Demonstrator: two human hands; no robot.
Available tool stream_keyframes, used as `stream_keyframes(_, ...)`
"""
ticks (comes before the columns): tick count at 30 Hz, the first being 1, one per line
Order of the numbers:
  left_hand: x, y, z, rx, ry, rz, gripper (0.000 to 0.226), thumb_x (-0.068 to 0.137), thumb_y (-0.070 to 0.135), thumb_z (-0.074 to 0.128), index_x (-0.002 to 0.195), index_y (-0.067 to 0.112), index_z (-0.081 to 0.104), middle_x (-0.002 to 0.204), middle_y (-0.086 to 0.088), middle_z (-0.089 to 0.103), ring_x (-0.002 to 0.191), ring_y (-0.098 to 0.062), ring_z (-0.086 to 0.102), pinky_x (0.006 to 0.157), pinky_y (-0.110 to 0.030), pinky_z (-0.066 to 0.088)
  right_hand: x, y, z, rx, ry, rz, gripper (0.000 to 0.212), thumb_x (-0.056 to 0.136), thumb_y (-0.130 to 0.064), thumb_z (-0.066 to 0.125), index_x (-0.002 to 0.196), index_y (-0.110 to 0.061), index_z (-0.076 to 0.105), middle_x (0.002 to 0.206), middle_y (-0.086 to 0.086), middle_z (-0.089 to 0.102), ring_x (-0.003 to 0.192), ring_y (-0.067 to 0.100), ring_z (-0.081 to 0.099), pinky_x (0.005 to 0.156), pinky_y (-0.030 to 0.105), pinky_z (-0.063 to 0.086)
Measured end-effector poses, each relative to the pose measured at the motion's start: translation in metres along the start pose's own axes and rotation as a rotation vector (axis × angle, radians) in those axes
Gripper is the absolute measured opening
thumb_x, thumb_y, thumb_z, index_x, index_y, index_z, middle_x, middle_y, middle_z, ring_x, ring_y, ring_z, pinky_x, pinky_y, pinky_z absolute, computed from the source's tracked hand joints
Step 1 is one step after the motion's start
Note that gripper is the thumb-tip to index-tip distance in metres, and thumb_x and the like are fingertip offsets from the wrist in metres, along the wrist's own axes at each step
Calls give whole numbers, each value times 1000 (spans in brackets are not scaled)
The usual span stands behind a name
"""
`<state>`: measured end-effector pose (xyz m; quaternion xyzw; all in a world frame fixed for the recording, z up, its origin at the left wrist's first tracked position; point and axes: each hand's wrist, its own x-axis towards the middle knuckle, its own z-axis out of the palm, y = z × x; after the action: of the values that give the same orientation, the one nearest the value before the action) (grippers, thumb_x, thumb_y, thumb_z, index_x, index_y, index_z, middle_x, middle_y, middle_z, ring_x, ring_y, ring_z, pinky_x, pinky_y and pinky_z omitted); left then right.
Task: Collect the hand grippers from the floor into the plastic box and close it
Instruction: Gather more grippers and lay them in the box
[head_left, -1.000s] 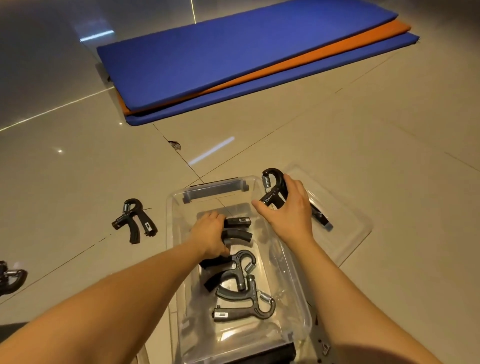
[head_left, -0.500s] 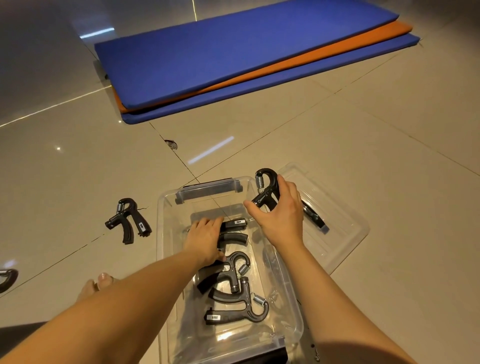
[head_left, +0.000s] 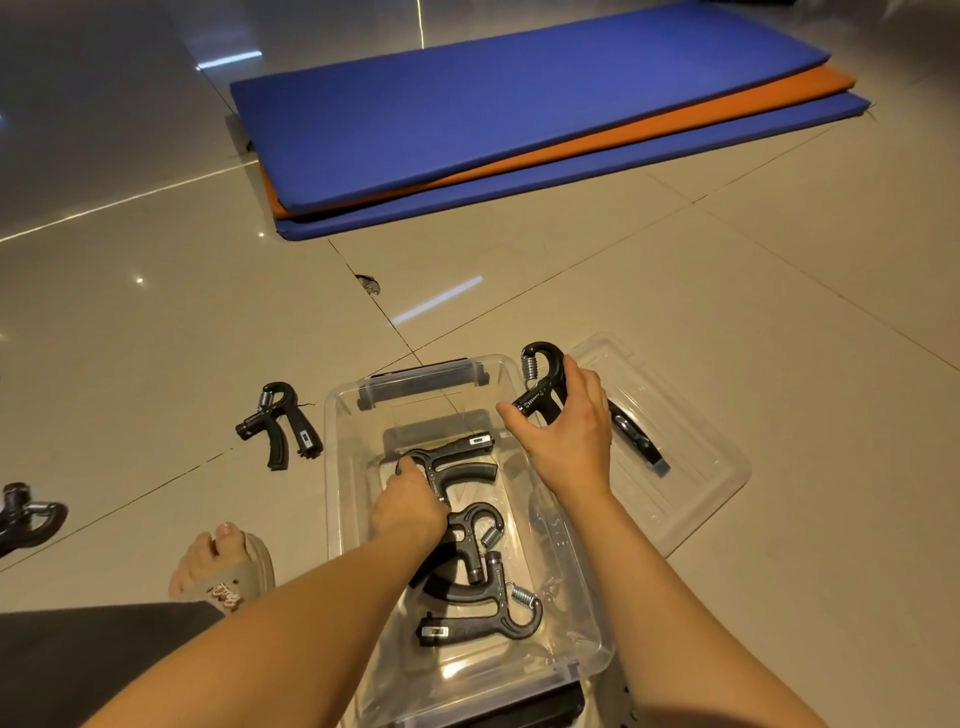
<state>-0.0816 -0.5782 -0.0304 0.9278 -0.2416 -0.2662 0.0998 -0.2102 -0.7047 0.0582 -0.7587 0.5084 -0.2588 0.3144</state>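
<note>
Head view: the right hand (head_left: 569, 441) holds a hand gripper (head_left: 540, 384) above the clear plastic box (head_left: 337, 467); the left hand (head_left: 410, 506) grasps another gripper (head_left: 457, 462) inside. Dropped, it could clip the rim; two strays (head_left: 280, 423) remain on the floor, lid (head_left: 696, 467) off

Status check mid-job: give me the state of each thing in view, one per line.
plastic box: open, three hand grippers inside
lid: off, on the floor right of the box
left hand: in the box, on a gripper
right hand: holding a gripper over the box rim
floor grippers: uncollected, left of the box
mats: stacked flat
</note>
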Motion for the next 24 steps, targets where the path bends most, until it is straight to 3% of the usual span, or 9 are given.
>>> stream_keyframes(3, -3, -5, 2, -49, 37, 15, 66, 85, 24, 78, 136, 14, 39, 137, -15, 52, 121, -32, 58, 95, -42, 50, 0, 1, 0, 3, -4, 1, 98, 76, -63, 75, 153, -15, 38, 140, 2, 48, 132, 23, 44, 110, 49, 41)
stream_keyframes(8, -4, -3, 3, -109, 10, -12, 101, 82, 36, 81, 157, 19, 15, 140, -14, 53, 141, -32, 39, 106, -42, 41, 0, 1, 0, 5, 2, -1, 97, 77, -61, 76, 153, -16, 38, 139, 2, 48, 131, 22, 44, 108, 49, 42)
stream_keyframes(11, 1, -2, 5, -72, -12, -37, 106, 85, 41, 77, 159, 16, 5, 147, -16, 47, 145, -31, 31, 111, -40, 35, 0, 1, 0, 8, 3, -1, 97, 77, -61, 76, 153, -16, 38, 138, 1, 48, 131, 22, 44, 108, 49, 42)
stream_keyframes(21, 4, 2, 8, -55, -46, -61, 100, 89, 38, 73, 159, 12, 7, 158, -13, 33, 149, -31, 23, 115, -38, 31, 1, 4, 1, -6, 2, -15, 93, 77, -59, 76, 152, -17, 40, 136, 2, 49, 131, 22, 45, 108, 48, 41)
stream_keyframes(24, 3, 3, 4, -106, -60, -69, 105, 86, 36, 77, 160, 15, 5, 158, -16, 30, 145, -34, 33, 113, -41, 35, 1, 4, 1, -5, -2, -19, 93, 77, -60, 76, 152, -18, 40, 136, 2, 49, 130, 22, 45, 107, 48, 43)
